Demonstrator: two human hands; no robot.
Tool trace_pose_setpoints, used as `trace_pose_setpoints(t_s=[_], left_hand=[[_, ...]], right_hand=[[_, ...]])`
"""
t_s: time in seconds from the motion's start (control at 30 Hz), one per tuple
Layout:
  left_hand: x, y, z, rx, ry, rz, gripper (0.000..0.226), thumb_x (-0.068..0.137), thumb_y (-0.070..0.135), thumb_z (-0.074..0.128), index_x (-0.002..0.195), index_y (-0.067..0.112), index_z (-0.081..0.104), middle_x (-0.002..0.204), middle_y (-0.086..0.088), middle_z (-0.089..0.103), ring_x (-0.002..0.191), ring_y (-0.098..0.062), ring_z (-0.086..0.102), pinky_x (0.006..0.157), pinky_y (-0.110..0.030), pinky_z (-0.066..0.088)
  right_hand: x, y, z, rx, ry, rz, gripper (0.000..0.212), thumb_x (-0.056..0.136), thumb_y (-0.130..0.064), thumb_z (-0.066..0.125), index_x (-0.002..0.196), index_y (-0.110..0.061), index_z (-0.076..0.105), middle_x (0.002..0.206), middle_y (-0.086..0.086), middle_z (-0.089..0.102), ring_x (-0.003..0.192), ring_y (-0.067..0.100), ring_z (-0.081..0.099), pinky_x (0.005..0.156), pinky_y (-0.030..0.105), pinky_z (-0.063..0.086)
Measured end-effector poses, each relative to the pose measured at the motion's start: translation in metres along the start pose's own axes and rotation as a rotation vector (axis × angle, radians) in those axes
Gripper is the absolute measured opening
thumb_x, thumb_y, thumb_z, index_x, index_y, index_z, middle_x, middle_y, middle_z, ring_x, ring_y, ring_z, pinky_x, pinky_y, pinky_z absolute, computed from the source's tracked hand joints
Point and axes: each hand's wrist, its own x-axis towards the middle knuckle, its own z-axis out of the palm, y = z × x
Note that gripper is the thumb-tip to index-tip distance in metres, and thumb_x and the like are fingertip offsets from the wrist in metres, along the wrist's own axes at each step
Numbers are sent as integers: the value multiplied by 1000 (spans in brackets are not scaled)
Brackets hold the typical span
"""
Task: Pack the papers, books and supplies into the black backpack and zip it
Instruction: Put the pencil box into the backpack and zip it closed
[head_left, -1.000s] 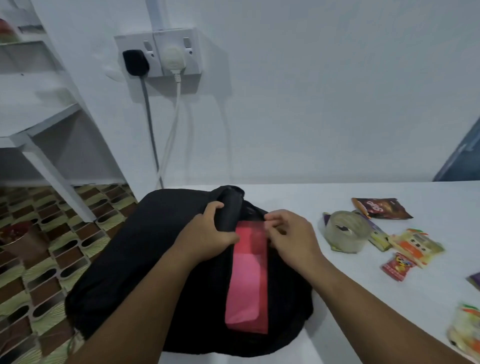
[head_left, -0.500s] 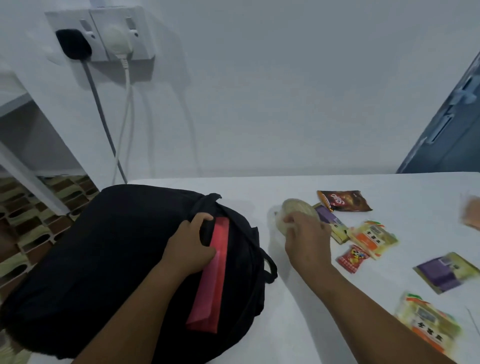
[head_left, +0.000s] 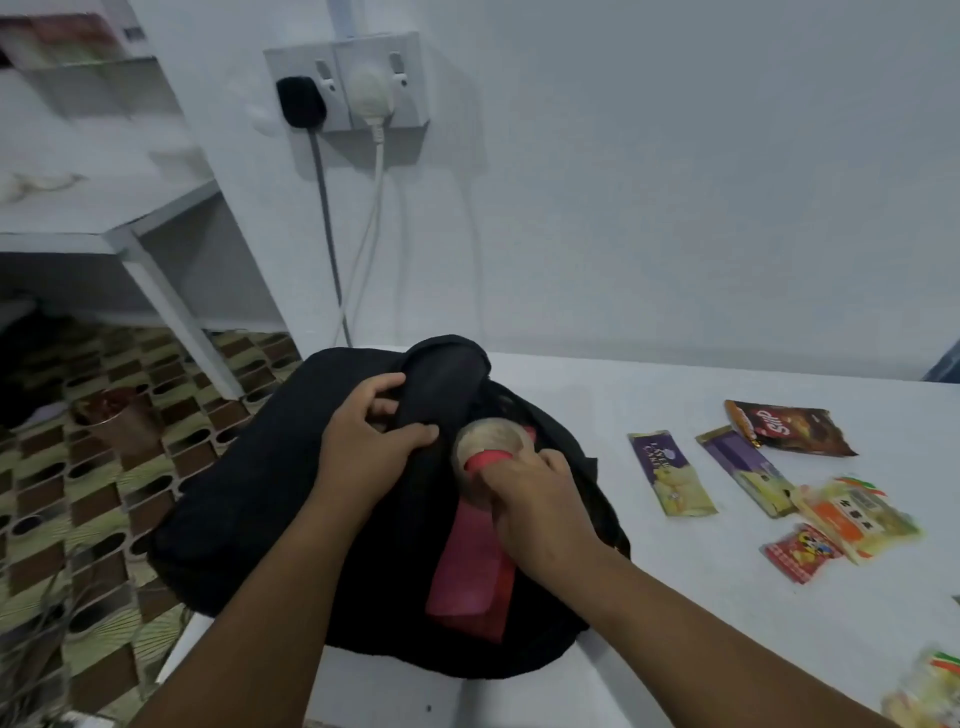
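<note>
Tape roll risk: the tape roll (head_left: 487, 447) is only at the mouth of the black backpack (head_left: 270, 488), riding on the pink folder (head_left: 475, 561); if it is let go here I'd expect it to roll off the folder and down onto the white table (head_left: 701, 597).
Flap risk: the left hand (head_left: 363, 447) is all that props the opening; should its grip slip, the flap (head_left: 441, 379) would likely drop over the roll and block it.
Folder risk: it juts well out toward the near side, so a zip pulled now would probably snag on it.
Left hand: fingers curled round the flap, lifting it at the bag's far end.
Right hand: the right hand (head_left: 535, 499) grips the roll from the near side; how its fingertips lie I cannot tell.
Backpack: on the table's left end, under both hands, unzipped.
Left to pack: snack packets (head_left: 758, 478) lie to the right, well apart from the hands.
</note>
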Motion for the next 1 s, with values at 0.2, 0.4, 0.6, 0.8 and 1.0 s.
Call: trace_pose_setpoints(t_s=[0.2, 0.4, 0.6, 0.8, 1.0], left_hand=[[-5, -3, -28, -104, -169, 10, 56, 80, 19, 82, 127, 39, 58, 118, 4, 64, 97, -16, 70, 86, -35, 56], [9, -36, -62, 565, 22, 255, 76, 69, 82, 52, 132, 40, 53, 140, 6, 53, 137, -22, 43, 114, -54, 34], [-15, -40, -10, 1078, -360, 233, 123, 46, 109, 15, 153, 52, -1, 165, -4, -19, 149, -35, -25, 109, -74, -10], [-27, -34, 34, 1283, -472, 222, 130, 47, 108, 20, 155, 42, -12, 164, -8, -23, 145, -52, -21, 103, -83, 1], [-42, -26, 60, 1284, -455, 214, 128, 53, 106, 19, 156, 36, -12, 165, -9, -20, 145, -54, -16, 105, -81, 6]], right_hand=[[-4, 1, 9, 374, -65, -58, 31, 69, 8, 52, 80, -16, 69, 83, -2, 68, 81, 20, 63, 72, 33, 50], [-16, 20, -20, 578, 366, 789, 20, 98, -37, 46, 100, -27, 63, 108, -13, 64, 98, 0, 56, 94, 30, 46], [-6, 21, -44, 1001, 58, 1007, 65, 76, -84, 42, 93, -28, 72, 101, 3, 71, 103, 18, 67, 100, 51, 48], [-14, 34, -47, 658, -81, 988, 30, 75, -21, 79, 100, -23, 63, 96, -5, 69, 84, 14, 69, 77, 38, 60], [-21, 53, -55, 616, -27, 974, 26, 78, 2, 67, 98, -13, 62, 90, 4, 66, 79, 20, 66, 69, 38, 58]])
